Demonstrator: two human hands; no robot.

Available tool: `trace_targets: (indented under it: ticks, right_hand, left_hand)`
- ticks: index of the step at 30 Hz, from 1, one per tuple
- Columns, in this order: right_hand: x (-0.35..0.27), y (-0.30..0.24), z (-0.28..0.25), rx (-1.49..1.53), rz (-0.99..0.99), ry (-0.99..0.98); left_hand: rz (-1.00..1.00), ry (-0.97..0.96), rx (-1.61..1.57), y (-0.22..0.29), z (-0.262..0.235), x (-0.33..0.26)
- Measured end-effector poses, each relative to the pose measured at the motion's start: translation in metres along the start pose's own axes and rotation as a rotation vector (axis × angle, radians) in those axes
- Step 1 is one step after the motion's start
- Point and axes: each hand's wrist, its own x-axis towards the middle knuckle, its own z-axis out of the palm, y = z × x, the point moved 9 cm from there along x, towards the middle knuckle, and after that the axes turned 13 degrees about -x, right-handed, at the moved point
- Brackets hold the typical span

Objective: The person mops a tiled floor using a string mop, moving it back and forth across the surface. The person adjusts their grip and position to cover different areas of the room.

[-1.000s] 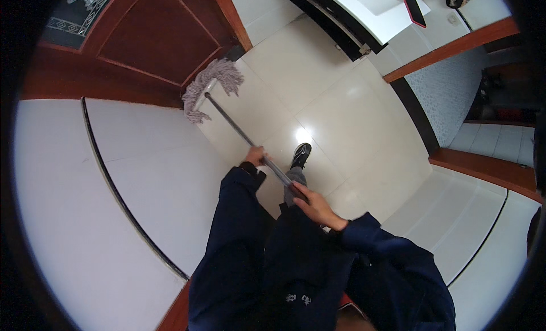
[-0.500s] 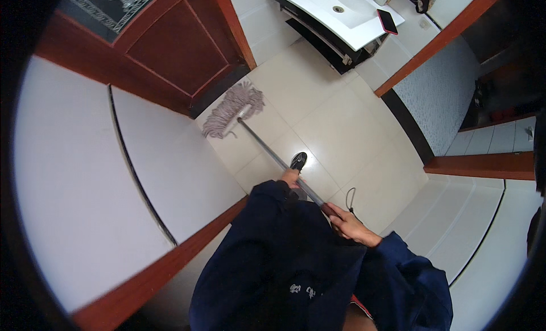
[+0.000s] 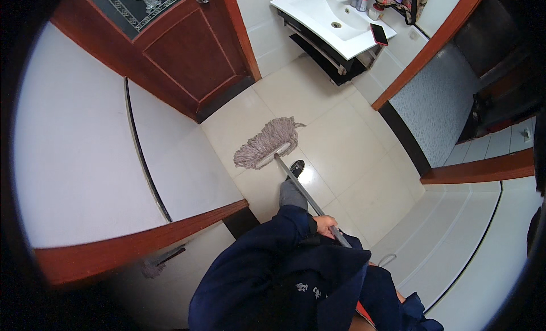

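Note:
A mop (image 3: 270,142) with a greyish-mauve string head lies spread on the tiled floor ahead of me. Its grey metal handle slants back toward my body. My left hand (image 3: 326,225) is closed round the handle, below my dark blue sleeve. The jacket covers most of my right hand (image 3: 373,264); a bit of skin shows at the handle's upper end, beside a thin hanging loop (image 3: 387,259). My black shoe (image 3: 296,169) stands just right of the mop head.
A reddish-brown door (image 3: 190,52) stands at the far left. A white washbasin (image 3: 341,32) over a black shelf holds a phone (image 3: 379,34) and bottles. White panels (image 3: 96,154) flank the left side. On the right, a dark threshold (image 3: 402,134) borders another room.
The mop head has come back toward me and to the right, away from the door. Both hands have drawn back, and the right one has gone mostly behind the jacket.

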Motion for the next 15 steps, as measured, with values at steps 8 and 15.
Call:
trace_targets:
  ticks: [8,15]
  right_hand:
    - [0.082,-0.01,0.001,-0.048,0.066,0.064]
    - [0.244,-0.156,-0.02,-0.309,-0.212,0.042]
  left_hand:
    - [0.405,-0.231,1.322,0.098,0.001,-0.039]
    - [0.687,0.022,1.233,0.313,-0.082,-0.095]
